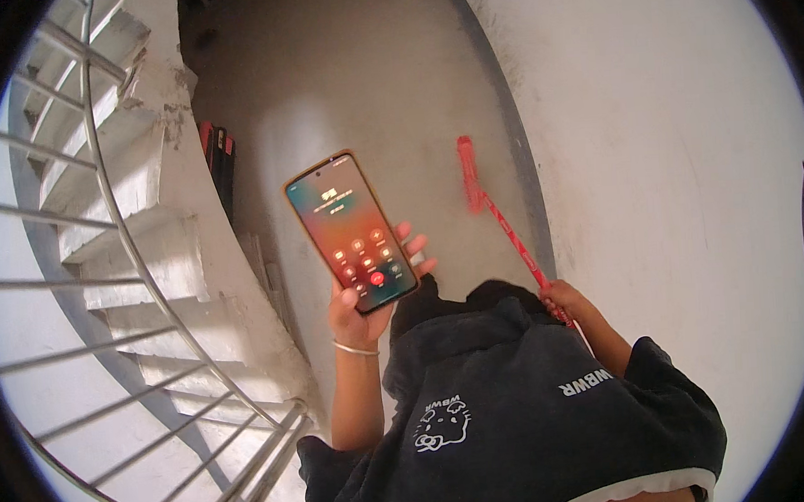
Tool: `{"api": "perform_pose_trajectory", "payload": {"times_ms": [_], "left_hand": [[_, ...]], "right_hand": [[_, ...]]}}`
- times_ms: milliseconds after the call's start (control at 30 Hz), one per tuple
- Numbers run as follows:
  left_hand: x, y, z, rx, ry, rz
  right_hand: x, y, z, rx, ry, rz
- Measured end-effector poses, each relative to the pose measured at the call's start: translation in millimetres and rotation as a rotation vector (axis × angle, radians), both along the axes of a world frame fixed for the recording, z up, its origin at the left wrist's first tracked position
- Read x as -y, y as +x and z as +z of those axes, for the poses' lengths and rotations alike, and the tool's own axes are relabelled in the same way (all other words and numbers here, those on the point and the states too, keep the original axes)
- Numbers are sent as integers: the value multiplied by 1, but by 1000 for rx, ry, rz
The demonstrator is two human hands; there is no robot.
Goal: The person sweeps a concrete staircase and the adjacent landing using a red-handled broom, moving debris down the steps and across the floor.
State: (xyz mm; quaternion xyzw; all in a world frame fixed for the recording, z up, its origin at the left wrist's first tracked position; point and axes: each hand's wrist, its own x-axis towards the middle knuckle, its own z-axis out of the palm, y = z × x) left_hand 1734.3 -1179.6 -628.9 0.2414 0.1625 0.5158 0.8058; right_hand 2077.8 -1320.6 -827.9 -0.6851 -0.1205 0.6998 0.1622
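My left hand (357, 315) holds up a smartphone (342, 220) in a yellowish case, thumb along one side and fingertips showing past the other. Its lit screen shows a call display with rows of round buttons and a red one near the bottom. Down at my right side, my right hand (567, 299) is wrapped around the red patterned handle (512, 233) of a broom. The red broom head (468, 174) is at the handle's far end, over the floor and slightly blurred. Whether it touches the floor I cannot tell.
On the left, a concrete staircase (125, 170) runs beside a curved metal railing (146, 278). Dark and red objects (219, 168) stand against the stair's side. A white wall (651, 190) closes off the right, and grey floor (360, 96) stretches ahead.
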Motion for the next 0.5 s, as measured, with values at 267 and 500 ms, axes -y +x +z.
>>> {"api": "perform_pose_trajectory", "payload": {"times_ms": [267, 500], "left_hand": [[-137, 26, -52, -377, -29, 107], [-172, 36, -43, -161, -87, 56]], "right_hand": [[-136, 13, -72, -102, 34, -19], [-214, 35, -44, -109, 53, 15]]}}
